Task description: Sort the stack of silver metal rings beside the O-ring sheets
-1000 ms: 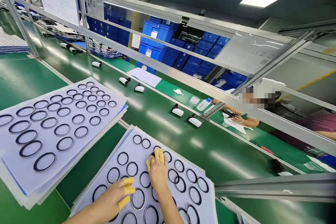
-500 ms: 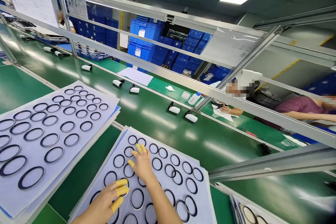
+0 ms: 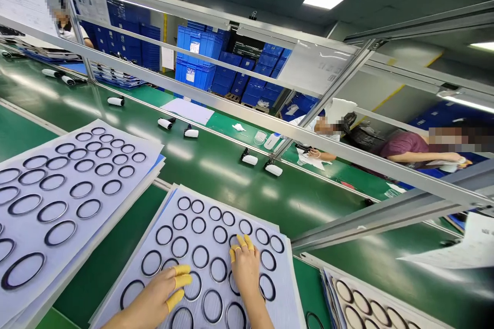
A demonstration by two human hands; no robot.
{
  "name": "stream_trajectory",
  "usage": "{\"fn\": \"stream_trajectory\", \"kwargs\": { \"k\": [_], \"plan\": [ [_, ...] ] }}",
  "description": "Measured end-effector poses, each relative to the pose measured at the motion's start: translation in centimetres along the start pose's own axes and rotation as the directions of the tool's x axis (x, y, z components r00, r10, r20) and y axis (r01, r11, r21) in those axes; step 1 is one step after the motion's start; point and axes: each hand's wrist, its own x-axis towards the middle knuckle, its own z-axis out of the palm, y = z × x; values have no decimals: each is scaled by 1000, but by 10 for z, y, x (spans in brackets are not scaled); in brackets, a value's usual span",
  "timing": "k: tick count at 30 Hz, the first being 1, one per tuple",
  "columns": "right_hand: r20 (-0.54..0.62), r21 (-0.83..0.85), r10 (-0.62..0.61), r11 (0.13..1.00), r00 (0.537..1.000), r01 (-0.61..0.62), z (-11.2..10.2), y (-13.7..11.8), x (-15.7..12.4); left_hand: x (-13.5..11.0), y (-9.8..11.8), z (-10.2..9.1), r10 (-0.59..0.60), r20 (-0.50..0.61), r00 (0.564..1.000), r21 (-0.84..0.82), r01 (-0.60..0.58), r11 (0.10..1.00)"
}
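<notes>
Several thin black rings lie flat across a white sheet (image 3: 283,280) in front of me. My left hand (image 3: 160,292), with yellow covers on its fingertips, hovers low over the sheet's left half. Its thumb and fingers are apart and empty, beside a black ring (image 3: 212,306) and partly over others. My right hand (image 3: 245,264), also with yellow fingertip covers, reaches to the sheet's right half. Its fingers are spread and bent down, with the tips at a black ring (image 3: 233,237) partly hidden under them. Whether they press on it is unclear. My right forearm covers part of other rings.
Left stands another stack of sheets (image 3: 127,193) with rings on top; a third ring stack (image 3: 339,308) is at lower right. Beyond runs a green conveyor (image 3: 216,164) carrying white-and-black devices (image 3: 273,167). A metal post (image 3: 347,221) slants across the right. Co-workers sit across the line.
My right hand has moved from the sheet's upper left to its right half, uncovering rings there. My left hand stays nearly in place. The view has shifted slightly right.
</notes>
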Motion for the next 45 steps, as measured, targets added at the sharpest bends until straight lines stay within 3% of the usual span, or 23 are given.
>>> {"fn": "stream_trajectory", "kwargs": {
  "k": [8, 12, 16, 20, 24, 28, 32, 35, 37, 42, 45],
  "plan": [
    [-26, 72, 18, 997, 999, -16, 11, -16, 13, -8, 2, 2, -21, 23, 1000, 43, 20, 999],
    [-39, 86, 122, 989, 992, -118, 4, 22, -10, -15, -1, 5, -66, 33, 997, 49, 65, 997],
    [-10, 119, 230, 966, 973, -228, -18, 77, -66, -17, 1, 11, -79, 48, 996, 52, 76, 996],
    [59, 253, 215, 941, 975, -223, -36, 100, -108, -4, 25, 25, -1, 100, 995, 113, -10, 994],
    [60, 476, 240, 846, 969, -239, -38, 97, -110, 29, 65, 52, 180, 152, 972, 263, -215, 940],
    [57, 731, 374, 616, 926, -294, -51, 99, -105, 70, 94, 90, 241, 217, 946, 364, -307, 879],
    [194, 926, 505, 188, 841, -327, -93, 102, -124, 97, 101, 128, 250, 298, 921, 435, -364, 823],
    [325, 946, 456, -167, 828, -279, -136, 98, -147, 105, 100, 148, 227, 344, 911, 465, -375, 802],
    [383, 906, 400, -340, 833, -253, -162, 96, -161, 106, 100, 156, 206, 356, 912, 477, -366, 799],
    [436, 739, 245, -646, 866, -190, -206, 100, -182, 109, 107, 163, 166, 321, 932, 441, -302, 845],
    [404, 634, 154, -757, 902, -155, -219, 105, -187, 111, 120, 163, 145, 258, 955, 348, -232, 908]
  ]
}}
